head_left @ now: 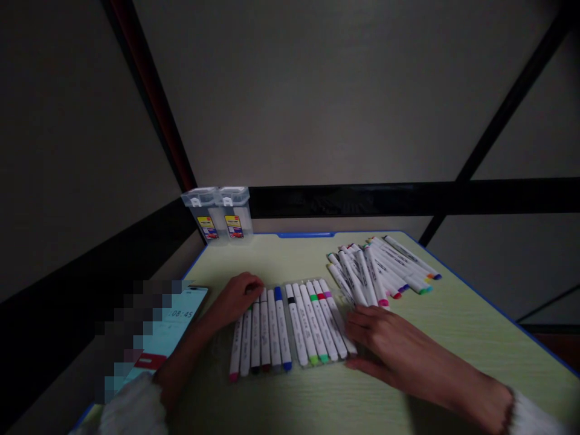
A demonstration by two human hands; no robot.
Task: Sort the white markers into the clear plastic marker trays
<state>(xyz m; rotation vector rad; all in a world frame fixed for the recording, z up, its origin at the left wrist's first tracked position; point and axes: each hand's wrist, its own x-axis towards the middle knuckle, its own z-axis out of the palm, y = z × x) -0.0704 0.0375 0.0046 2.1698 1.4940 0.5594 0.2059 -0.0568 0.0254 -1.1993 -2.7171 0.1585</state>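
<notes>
Two rows of white markers with coloured caps lie side by side on a green table (475, 326): a left row (261, 332) and a right row (316, 323). My left hand (235, 297) rests with curled fingers on the top ends of the left row. My right hand (385, 341) lies with fingers stretched out, touching the right edge of the right row. A loose pile of markers (380, 269) lies just beyond my right hand.
Two clear plastic marker cases (220, 214) stand upright at the table's back left corner. A phone (170, 329) showing a timer lies at the left edge. Black bars and a grey wall surround the table.
</notes>
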